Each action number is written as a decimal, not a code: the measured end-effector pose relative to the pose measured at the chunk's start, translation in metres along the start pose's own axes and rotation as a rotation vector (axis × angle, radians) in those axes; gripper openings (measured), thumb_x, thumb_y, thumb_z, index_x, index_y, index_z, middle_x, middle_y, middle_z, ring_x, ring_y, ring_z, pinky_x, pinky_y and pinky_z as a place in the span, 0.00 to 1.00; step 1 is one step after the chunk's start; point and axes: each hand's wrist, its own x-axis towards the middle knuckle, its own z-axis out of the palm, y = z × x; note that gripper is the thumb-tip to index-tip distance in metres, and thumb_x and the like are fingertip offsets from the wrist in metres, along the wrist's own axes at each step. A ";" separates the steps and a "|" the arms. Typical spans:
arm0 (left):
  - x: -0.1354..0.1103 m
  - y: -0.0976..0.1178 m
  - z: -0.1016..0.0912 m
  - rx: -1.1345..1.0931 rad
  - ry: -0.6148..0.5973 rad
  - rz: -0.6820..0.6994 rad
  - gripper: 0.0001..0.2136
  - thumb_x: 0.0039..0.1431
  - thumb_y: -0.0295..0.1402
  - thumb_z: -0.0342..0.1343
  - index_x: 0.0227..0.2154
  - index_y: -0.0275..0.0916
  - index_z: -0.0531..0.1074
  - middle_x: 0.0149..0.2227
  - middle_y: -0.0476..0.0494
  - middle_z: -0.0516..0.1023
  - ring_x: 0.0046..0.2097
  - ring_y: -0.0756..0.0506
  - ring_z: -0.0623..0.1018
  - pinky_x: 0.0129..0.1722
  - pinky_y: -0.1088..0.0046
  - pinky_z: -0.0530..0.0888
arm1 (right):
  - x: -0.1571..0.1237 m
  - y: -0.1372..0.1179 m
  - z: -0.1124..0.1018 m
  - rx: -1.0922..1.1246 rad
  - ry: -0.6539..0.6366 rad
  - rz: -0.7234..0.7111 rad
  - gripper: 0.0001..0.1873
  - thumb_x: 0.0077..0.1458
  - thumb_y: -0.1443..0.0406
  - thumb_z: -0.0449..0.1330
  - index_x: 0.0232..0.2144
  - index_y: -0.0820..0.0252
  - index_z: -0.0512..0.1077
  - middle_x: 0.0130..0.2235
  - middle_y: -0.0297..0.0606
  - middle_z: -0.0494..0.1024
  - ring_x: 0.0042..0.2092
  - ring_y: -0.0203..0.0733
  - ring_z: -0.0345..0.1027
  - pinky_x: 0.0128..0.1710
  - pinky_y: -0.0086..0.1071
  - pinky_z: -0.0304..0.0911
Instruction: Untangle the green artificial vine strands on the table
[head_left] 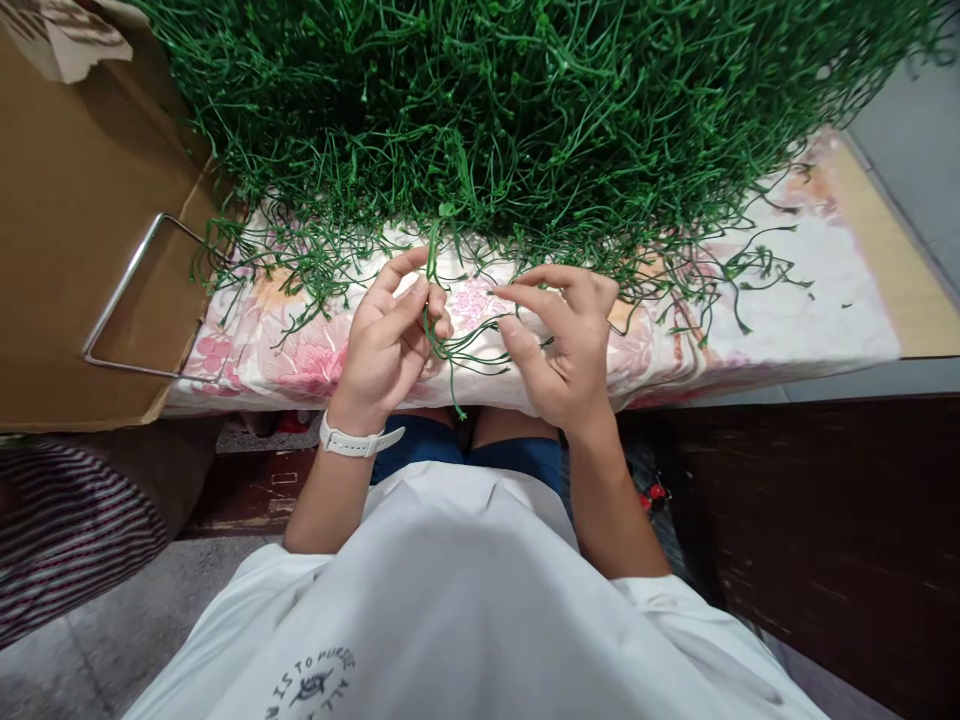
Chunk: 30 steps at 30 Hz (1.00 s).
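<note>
My left hand (395, 333), with a white band on its wrist, pinches a green plastic plant sprig (472, 350) between thumb and forefinger. Thin stems of the sprig trail down and rightward toward my other hand. My right hand (564, 330) is held opposite, its thumb and fingers apart around the stem ends; I see nothing firmly gripped there. Just beyond both hands rises a large heap of the same green plastic sprigs (525, 110), its loose strands spilling onto the flowered cloth (315, 350).
A cardboard box (67, 230) stands at the left, with a bent metal wire frame (120, 290) against it. Someone's striped clothing (75, 540) shows at lower left. The table's pale wooden edge (900, 250) is at the right, near a dark brown panel (825, 510).
</note>
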 end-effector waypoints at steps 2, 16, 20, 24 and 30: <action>-0.001 -0.001 -0.001 0.012 -0.031 0.015 0.11 0.62 0.31 0.65 0.45 0.44 0.73 0.27 0.54 0.73 0.27 0.54 0.75 0.27 0.82 0.72 | 0.000 -0.002 0.001 -0.006 -0.039 -0.021 0.12 0.66 0.55 0.61 0.47 0.49 0.80 0.50 0.42 0.78 0.55 0.53 0.67 0.59 0.53 0.57; -0.001 -0.001 -0.006 -0.127 -0.064 -0.025 0.13 0.63 0.25 0.62 0.48 0.43 0.74 0.33 0.52 0.75 0.34 0.53 0.79 0.37 0.79 0.78 | 0.001 0.002 0.002 0.074 -0.150 -0.085 0.05 0.65 0.62 0.63 0.35 0.53 0.77 0.43 0.39 0.80 0.49 0.49 0.66 0.52 0.48 0.57; -0.002 0.000 -0.002 -0.205 -0.022 -0.036 0.09 0.67 0.24 0.55 0.46 0.42 0.73 0.30 0.54 0.72 0.28 0.56 0.74 0.33 0.81 0.74 | 0.001 0.002 0.001 0.084 -0.153 -0.096 0.06 0.66 0.65 0.62 0.34 0.54 0.76 0.39 0.38 0.78 0.45 0.46 0.65 0.48 0.45 0.59; -0.003 0.003 0.004 -0.232 -0.011 -0.059 0.12 0.69 0.19 0.47 0.44 0.38 0.73 0.24 0.55 0.67 0.22 0.57 0.65 0.25 0.84 0.65 | 0.000 0.001 0.001 0.067 -0.164 -0.101 0.09 0.66 0.66 0.60 0.32 0.54 0.75 0.37 0.37 0.78 0.43 0.46 0.65 0.46 0.45 0.58; -0.001 0.003 0.004 -0.110 -0.063 -0.102 0.10 0.65 0.18 0.53 0.42 0.39 0.74 0.23 0.55 0.68 0.18 0.58 0.55 0.20 0.86 0.58 | 0.002 0.002 0.000 0.130 -0.155 -0.134 0.11 0.65 0.70 0.57 0.30 0.55 0.72 0.34 0.35 0.78 0.41 0.45 0.64 0.44 0.44 0.58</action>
